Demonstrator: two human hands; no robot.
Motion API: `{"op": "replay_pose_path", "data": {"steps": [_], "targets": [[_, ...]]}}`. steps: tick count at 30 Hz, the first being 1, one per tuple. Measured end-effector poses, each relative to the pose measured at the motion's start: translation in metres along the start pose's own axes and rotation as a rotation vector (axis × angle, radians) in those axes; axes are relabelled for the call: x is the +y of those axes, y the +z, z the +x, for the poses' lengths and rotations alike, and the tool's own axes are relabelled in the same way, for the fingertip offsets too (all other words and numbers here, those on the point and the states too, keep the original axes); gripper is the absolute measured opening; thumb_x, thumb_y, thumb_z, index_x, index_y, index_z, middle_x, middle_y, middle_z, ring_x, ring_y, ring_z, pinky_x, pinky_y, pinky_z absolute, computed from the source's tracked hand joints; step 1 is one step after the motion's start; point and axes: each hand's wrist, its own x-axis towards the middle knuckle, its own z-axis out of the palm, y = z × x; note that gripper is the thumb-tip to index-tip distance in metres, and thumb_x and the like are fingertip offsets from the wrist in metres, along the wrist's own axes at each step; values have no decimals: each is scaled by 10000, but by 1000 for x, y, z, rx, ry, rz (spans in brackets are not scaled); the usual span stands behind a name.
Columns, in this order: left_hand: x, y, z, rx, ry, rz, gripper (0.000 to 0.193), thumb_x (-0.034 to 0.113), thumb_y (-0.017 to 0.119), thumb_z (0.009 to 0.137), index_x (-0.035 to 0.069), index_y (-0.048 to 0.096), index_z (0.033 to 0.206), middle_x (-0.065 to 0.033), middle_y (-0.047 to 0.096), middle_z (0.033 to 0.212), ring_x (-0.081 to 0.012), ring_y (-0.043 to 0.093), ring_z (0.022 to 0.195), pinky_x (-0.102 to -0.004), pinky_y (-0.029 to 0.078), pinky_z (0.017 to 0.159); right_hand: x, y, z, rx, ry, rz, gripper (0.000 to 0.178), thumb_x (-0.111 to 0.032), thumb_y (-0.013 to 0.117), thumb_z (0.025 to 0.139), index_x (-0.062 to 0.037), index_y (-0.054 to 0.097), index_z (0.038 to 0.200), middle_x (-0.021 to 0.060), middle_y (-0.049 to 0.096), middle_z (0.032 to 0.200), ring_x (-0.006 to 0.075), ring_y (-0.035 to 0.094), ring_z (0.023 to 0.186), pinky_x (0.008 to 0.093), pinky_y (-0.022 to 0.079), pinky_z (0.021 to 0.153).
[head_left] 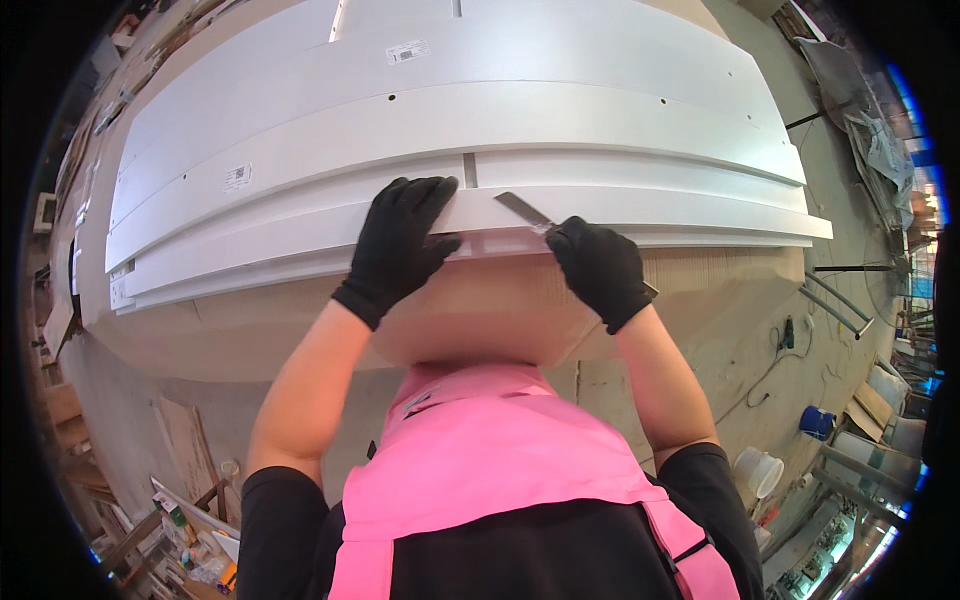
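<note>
My left hand (402, 235), in a black glove, rests on the front white board (600, 207). Its fingers lie stretched over the top face, and the thumb stands apart near the front edge. In my right hand (603, 268), also gloved in black, is a flat-bladed scraper (524, 210) with a narrow grey metal blade. The blade points up and left over the same board, to the right of my left hand. Whether it touches the surface I cannot tell. My right fingers are closed round the handle, mostly hiding it.
More long white panels (560, 115) lie stacked behind, with small holes and paper labels (408, 52). Brown cardboard (700, 275) covers the support under them. A metal tube frame (838, 307) juts out at right. Buckets (758, 472) and a cable (775, 370) are on the floor.
</note>
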Motion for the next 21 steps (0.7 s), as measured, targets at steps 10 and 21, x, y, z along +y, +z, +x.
{"op": "replay_pose_path", "data": {"steps": [10,21], "targets": [[-185,-167,-152,-98,-175,123,615,324,744,753,50,564,1274,-134,569,1263,-321,501,1176,-432,364,1028,-89,5,24,32,79,31,104,-173,517,861,-156,616,832,30,586,800,231,636,699,369,517,544],[-182,-131,-135,5,-35,-46,622,457,697,759,33,598,1202,-134,605,1091,-312,540,1007,-422,414,905,-275,29,82,56,47,210,233,-294,559,904,-91,566,789,114,599,642,329,605,595,435,476,557]]}}
